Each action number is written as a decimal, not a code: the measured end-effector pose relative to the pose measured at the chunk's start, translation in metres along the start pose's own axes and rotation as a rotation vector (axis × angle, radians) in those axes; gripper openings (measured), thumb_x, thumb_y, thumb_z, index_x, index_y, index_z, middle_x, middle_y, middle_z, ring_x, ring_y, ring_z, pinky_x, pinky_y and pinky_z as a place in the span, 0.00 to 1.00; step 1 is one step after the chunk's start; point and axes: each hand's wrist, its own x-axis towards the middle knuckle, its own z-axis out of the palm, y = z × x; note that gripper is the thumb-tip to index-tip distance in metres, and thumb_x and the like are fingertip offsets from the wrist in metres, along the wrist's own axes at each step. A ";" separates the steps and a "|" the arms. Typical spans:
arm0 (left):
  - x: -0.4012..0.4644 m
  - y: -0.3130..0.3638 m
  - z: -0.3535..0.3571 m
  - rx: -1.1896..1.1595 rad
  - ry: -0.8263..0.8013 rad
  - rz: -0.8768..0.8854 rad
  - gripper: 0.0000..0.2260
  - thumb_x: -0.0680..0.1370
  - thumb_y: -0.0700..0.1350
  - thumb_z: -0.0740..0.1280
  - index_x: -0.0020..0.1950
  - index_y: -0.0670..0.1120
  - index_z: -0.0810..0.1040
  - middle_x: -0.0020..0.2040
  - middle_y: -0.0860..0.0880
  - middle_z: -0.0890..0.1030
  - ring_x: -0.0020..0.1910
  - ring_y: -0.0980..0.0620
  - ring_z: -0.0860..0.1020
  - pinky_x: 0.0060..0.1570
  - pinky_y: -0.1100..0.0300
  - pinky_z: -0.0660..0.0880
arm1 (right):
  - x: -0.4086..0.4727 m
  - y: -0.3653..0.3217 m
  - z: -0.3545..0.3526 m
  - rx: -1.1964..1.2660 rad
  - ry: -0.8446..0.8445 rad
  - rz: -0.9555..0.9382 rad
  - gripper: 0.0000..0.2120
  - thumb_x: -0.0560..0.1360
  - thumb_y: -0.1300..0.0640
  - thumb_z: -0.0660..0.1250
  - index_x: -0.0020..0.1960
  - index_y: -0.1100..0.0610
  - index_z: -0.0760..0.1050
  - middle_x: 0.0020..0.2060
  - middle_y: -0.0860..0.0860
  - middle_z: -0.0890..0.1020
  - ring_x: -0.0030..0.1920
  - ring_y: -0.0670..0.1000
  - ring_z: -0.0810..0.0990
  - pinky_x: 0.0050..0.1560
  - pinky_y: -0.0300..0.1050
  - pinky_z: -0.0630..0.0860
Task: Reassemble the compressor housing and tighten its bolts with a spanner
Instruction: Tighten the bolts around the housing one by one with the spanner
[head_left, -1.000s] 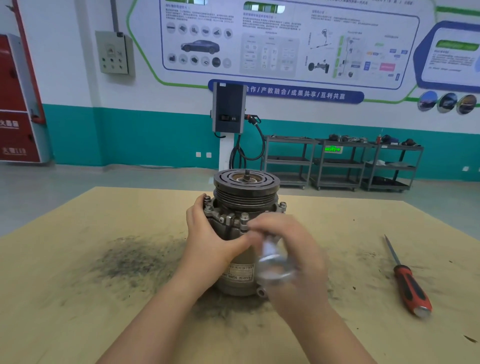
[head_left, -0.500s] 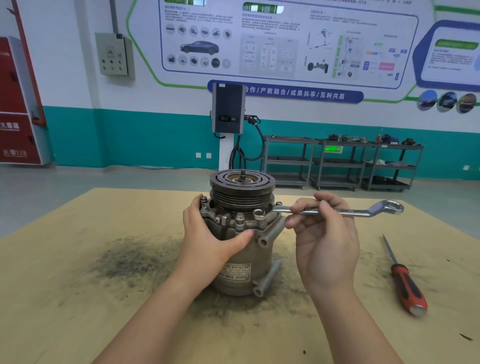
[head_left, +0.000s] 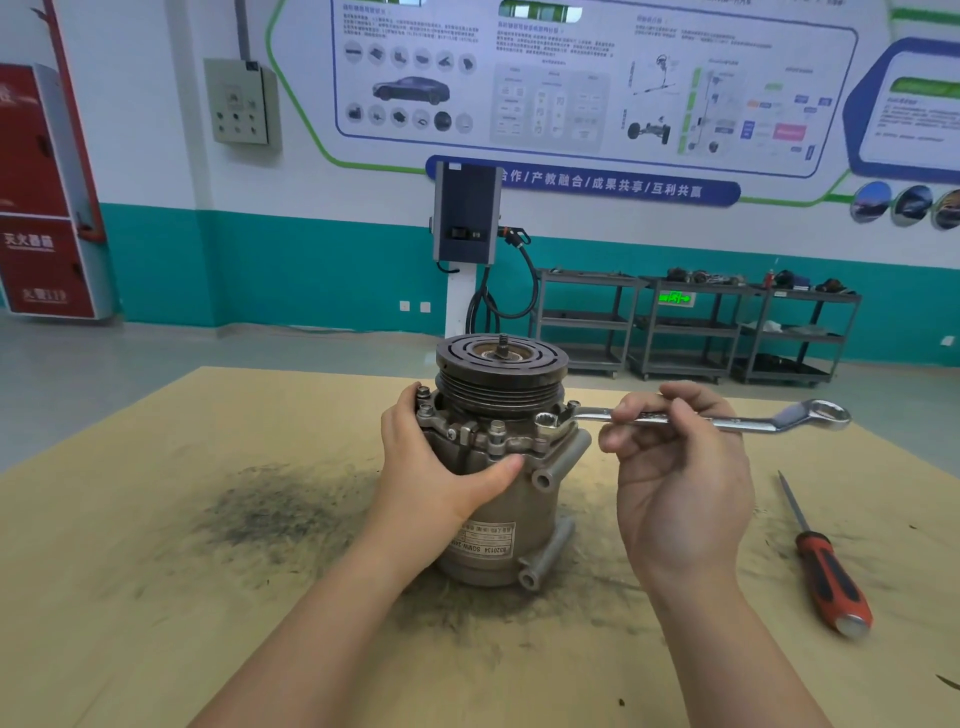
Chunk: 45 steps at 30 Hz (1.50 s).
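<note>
A grey metal compressor (head_left: 493, 467) is stood upright in the middle of a tan table (head_left: 130, 571). A round dark pulley (head_left: 501, 358) with grooves is seen on its top, and a small threaded stub sticks up from the middle of the pulley. Small bolts (head_left: 497, 427) are seen standing around the rim just under the pulley. A label with letters and numbers is stuck low on the body.

The compressor is held by the left hand (head_left: 441, 462). The fingers are wrapped around the far left side, and the thumb is laid across the front.

A shiny spanner (head_left: 691, 418) is held level by the right hand (head_left: 675, 467). Its shaft is pinched between the curled fingers and the thumb. The near ring end is set at the rim on the right side of the compressor, most likely over a bolt, though the bolt under it cannot be seen well. The other ring end is pointed away to the right, over the table.

A screwdriver (head_left: 826, 571) with a red and black handle is laid on the table, well apart to the right. Dark dusty smudges are spread on the table around and left of the compressor.
</note>
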 end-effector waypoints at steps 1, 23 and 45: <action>0.000 0.000 0.000 -0.002 -0.003 -0.005 0.55 0.53 0.71 0.73 0.76 0.60 0.54 0.58 0.67 0.61 0.64 0.65 0.65 0.59 0.68 0.65 | 0.002 0.000 0.000 -0.003 0.008 0.023 0.12 0.81 0.69 0.49 0.46 0.59 0.67 0.30 0.55 0.79 0.27 0.53 0.74 0.33 0.41 0.74; 0.000 -0.001 0.002 0.008 0.025 0.005 0.56 0.53 0.70 0.73 0.77 0.57 0.54 0.63 0.63 0.61 0.66 0.62 0.65 0.66 0.62 0.66 | -0.031 0.021 0.005 -0.590 -0.318 -0.585 0.09 0.82 0.51 0.59 0.48 0.52 0.76 0.42 0.48 0.80 0.38 0.47 0.80 0.41 0.41 0.77; -0.002 0.002 0.000 0.001 -0.001 -0.015 0.55 0.56 0.67 0.76 0.77 0.55 0.54 0.62 0.63 0.61 0.65 0.62 0.65 0.64 0.61 0.66 | 0.008 0.004 -0.004 0.039 0.071 0.190 0.10 0.84 0.62 0.51 0.48 0.59 0.69 0.31 0.53 0.81 0.28 0.48 0.76 0.35 0.39 0.77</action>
